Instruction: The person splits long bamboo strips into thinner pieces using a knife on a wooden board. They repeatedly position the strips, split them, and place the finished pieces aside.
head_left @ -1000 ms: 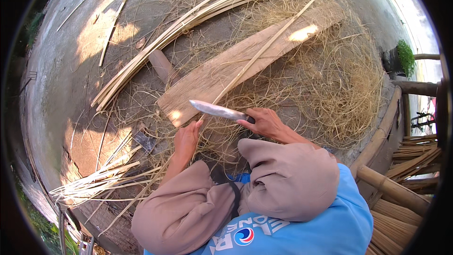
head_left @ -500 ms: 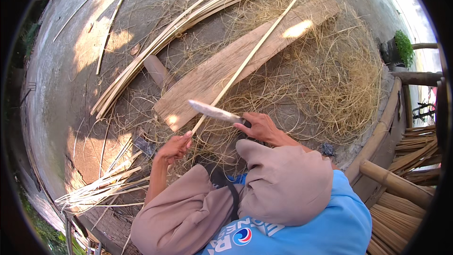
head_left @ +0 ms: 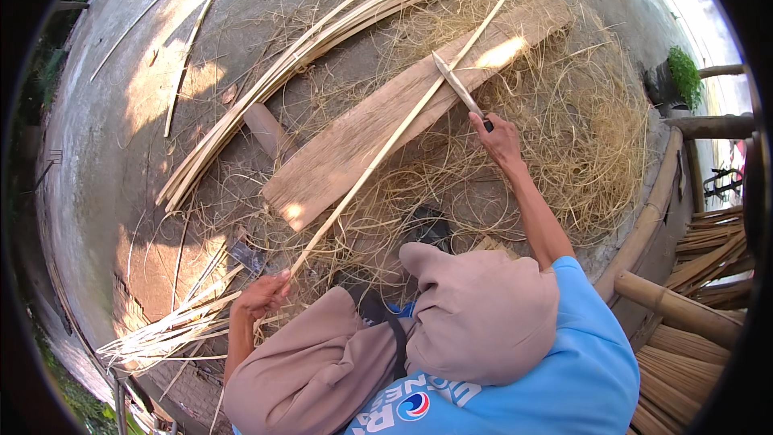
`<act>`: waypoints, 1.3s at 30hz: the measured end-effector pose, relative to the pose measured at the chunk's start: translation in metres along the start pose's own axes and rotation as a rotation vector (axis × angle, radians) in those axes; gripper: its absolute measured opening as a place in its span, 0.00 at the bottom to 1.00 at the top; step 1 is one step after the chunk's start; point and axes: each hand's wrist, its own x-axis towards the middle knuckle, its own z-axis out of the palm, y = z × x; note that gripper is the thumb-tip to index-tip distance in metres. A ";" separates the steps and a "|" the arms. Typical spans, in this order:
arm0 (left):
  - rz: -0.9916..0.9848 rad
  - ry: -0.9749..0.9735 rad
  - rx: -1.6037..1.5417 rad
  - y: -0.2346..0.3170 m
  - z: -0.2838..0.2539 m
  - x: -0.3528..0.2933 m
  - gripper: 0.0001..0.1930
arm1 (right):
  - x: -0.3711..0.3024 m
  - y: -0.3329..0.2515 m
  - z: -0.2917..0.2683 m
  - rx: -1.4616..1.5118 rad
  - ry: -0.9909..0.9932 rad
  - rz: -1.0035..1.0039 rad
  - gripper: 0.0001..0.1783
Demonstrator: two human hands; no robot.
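Note:
My left hand [head_left: 264,295] is closed around the near end of a long, pale bamboo strip [head_left: 374,163]. The strip slants away to the right across a wooden plank [head_left: 338,153]. Out to the right, my right hand [head_left: 499,138] grips the dark handle of a knife [head_left: 459,84]. The blade points up and to the left, its front part crossing the strip near the far end over the plank. Whether the edge presses into the strip I cannot tell.
Curly bamboo shavings [head_left: 592,145] cover the ground around the plank. Beyond it curves a bundle of long strips [head_left: 322,36]; shorter strips [head_left: 173,326] lie at lower left. A round wooden piece [head_left: 268,129] sits beside the plank. Bamboo poles [head_left: 672,306] and a potted plant [head_left: 684,76] stand at right.
My right hand has moved away and to the right with the knife, to the strip's far part. My left hand has drawn the strip's near end toward the lower left.

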 end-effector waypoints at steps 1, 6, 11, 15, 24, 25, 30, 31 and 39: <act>-0.025 0.016 0.006 -0.002 -0.003 -0.003 0.29 | -0.007 -0.010 0.005 0.043 -0.058 -0.026 0.32; -0.087 -0.002 0.039 -0.040 -0.028 -0.014 0.28 | -0.030 -0.030 0.018 -0.053 -0.176 -0.396 0.34; -0.073 0.046 0.052 -0.103 -0.067 -0.057 0.27 | -0.006 -0.028 -0.007 0.019 -0.202 -0.006 0.36; 0.160 0.309 0.672 -0.106 -0.064 -0.017 0.29 | -0.026 -0.045 0.015 0.480 -0.333 0.194 0.37; 0.572 0.415 0.388 0.047 0.089 0.099 0.27 | -0.076 -0.072 0.039 0.397 -0.318 0.085 0.36; 0.547 0.404 0.348 0.046 0.088 0.099 0.27 | -0.099 -0.074 0.040 0.241 -0.333 -0.132 0.36; 0.224 0.269 0.179 0.037 0.063 0.069 0.28 | -0.086 -0.039 0.020 -0.031 -0.192 -0.408 0.33; 0.234 0.287 0.186 0.037 0.066 0.061 0.28 | -0.050 -0.025 0.012 0.059 -0.139 -0.145 0.33; 0.278 0.358 0.203 0.030 0.061 0.050 0.28 | -0.061 -0.027 0.023 -0.168 -0.250 -0.769 0.33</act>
